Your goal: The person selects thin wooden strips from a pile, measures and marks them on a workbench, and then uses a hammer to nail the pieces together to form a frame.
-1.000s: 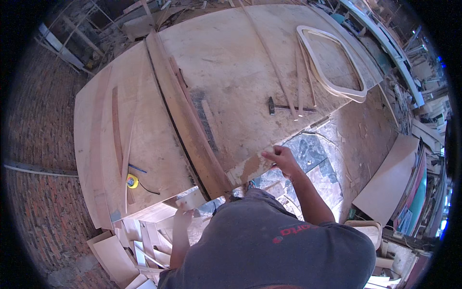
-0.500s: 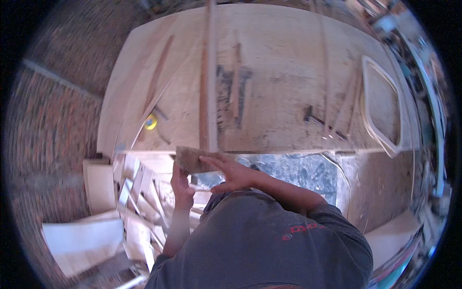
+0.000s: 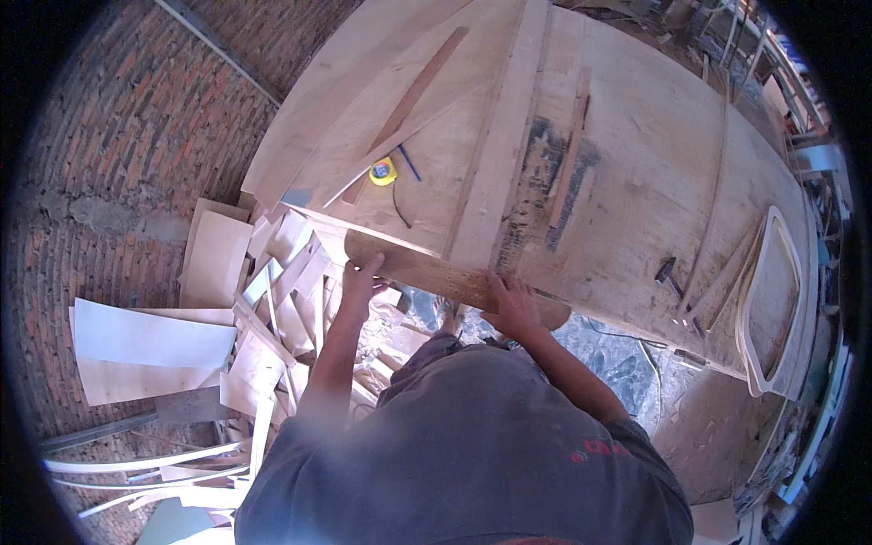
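A long brown board (image 3: 427, 271) with rounded ends lies along the near edge of the tabletop (image 3: 627, 209), its long axis running left to right, roughly parallel to that edge. Whether it rests on the edge or is held just in front of it, I cannot tell.

The left hand (image 3: 360, 283) grips the board close to its left end, thumb over the upper face, other fingers hidden beneath. The right hand (image 3: 516, 309) lies across it right of the middle, fingers reaching toward the far side; whether they are closed underneath, I cannot tell. The right end sticks out beyond this hand, so the right hand sits farther in from its end than the left.

Beyond the board's middle, a long plank (image 3: 495, 136) runs toward the far side. A yellow tape measure (image 3: 382, 170) lies left of it; a hammer (image 3: 666, 270) lies well to the right.
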Demonstrator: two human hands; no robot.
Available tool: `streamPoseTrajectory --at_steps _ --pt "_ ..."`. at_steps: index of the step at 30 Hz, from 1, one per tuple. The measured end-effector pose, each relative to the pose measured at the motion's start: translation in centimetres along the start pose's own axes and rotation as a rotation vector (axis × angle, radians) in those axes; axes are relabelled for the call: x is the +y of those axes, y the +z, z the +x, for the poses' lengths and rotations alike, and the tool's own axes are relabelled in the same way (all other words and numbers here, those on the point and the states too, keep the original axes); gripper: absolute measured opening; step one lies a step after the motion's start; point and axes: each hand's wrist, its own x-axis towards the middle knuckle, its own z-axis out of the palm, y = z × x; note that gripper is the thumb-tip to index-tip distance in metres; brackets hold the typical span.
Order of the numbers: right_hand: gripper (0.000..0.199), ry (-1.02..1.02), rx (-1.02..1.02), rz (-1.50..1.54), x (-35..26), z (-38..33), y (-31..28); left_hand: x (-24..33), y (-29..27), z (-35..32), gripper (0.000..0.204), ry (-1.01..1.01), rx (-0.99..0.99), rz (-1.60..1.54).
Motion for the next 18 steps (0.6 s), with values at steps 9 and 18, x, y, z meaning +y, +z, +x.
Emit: streamPoseTrajectory --at_steps 9,18 --pt "0.079 0.073 0.193 -0.233 -2.0 0.4 1.5 -2.3 -2.9 6.2 0.044 -0.3 -0.342 0.194" --pt "0.075 0.14 0.231 -0.203 -2.6 2.7 2.1 -1.1 -3.2 11.6 0.05 -0.159 -0.44 0.395"
